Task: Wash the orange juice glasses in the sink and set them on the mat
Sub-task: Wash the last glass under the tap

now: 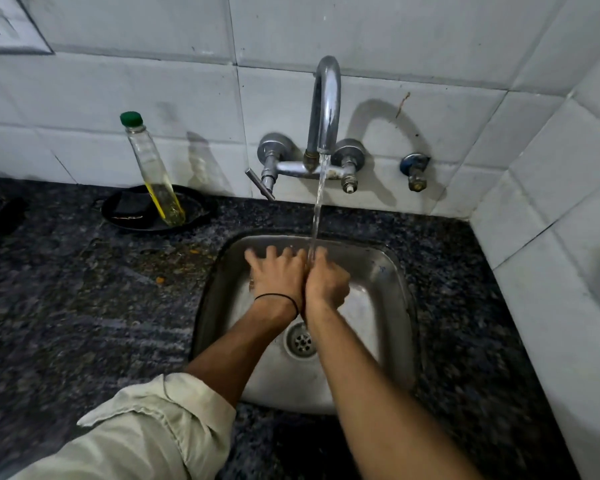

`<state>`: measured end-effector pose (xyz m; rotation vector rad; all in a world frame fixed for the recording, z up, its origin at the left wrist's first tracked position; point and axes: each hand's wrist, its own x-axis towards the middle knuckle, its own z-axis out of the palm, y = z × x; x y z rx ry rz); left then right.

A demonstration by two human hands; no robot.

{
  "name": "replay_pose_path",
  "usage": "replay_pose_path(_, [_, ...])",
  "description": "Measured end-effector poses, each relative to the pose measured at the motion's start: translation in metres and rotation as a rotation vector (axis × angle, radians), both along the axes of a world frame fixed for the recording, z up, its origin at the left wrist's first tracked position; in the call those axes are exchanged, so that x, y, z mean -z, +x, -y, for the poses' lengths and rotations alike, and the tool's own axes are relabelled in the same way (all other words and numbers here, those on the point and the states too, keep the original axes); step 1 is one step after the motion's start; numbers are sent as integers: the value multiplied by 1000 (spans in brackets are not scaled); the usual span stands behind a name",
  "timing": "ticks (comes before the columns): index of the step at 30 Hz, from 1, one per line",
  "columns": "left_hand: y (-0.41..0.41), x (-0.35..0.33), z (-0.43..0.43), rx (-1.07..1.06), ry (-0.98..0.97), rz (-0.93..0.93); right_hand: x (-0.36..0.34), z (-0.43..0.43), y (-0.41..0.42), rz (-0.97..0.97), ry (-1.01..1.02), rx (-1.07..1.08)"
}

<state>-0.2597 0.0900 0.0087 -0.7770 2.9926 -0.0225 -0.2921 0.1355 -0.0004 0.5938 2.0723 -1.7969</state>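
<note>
Both my hands are inside the steel sink (388,271), side by side under the running stream from the tap (324,109). My left hand (278,271) lies palm down with its fingers spread; a black band circles the wrist. Pressed against its side, my right hand (326,282) points forward with loosely bent fingers, and the water lands where the two hands meet. Neither hand holds anything. No glass and no mat show in this view.
A tall clear bottle (153,171) with a green cap and yellow liquid leans in a black dish (194,206) on the dark granite counter (84,306), left of the sink. The drain (300,341) sits below my wrists. Tiled walls close in behind and at right.
</note>
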Motion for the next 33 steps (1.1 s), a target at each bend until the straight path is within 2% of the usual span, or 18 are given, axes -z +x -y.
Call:
replay_pose_path(2, [-1,-1,0,64,-130,130,10,1,4,114,-71,75])
replay_pose_path(3, [0,-2,1,94,-157,206,13,0,4,229,-174,40])
replay_pose_path(5, [3,-5,4,139,-135,344,18,-3,2,459,-317,-173])
replay_pose_path(7, [6,-4,13,154,13,391,18,-9,-4,547,-262,-450])
replay_pose_path(9, [8,3,28,123,272,374,23,-8,-13,465,-160,-539])
replay_pose_path(11, [14,17,43,99,600,346,23,-8,-20,253,-48,-613])
replay_pose_path(15, [36,42,58,-94,1526,74,-2,-20,-28,-104,118,-1010])
replay_pose_path(17, [41,49,55,-143,1869,-5,-16,-24,-33,-235,179,-1159])
replay_pose_path(18, [42,50,51,-130,1968,-56,-23,-23,-34,-291,220,-1211])
replay_pose_path(20, [37,46,37,-98,1990,-227,-30,-16,-35,-389,317,-1221])
replay_pose_path(21, [33,41,28,-109,1883,-335,-32,-12,-35,-442,399,-1185])
replay_pose_path(23, [21,29,8,-199,1457,-489,-38,-6,-31,-526,652,-1057])
replay_pose_path(25, [9,24,-12,-293,1018,-557,-40,-2,-25,-597,898,-980])
replay_pose_path(26, [6,25,-18,-328,911,-578,-42,-2,-25,-627,954,-972])
replay_pose_path(27, [4,26,-20,-334,903,-622,-47,-2,-27,-668,965,-974])
replay_pose_path(29, [3,24,-13,-232,1084,-696,-59,-7,-37,-718,900,-1069])
replay_pose_path(31, [4,19,3,-56,1473,-658,-70,-18,-51,-674,714,-1279])
replay_pose_path(33, [9,11,19,120,1886,-524,-82,-29,-58,-570,468,-1411])
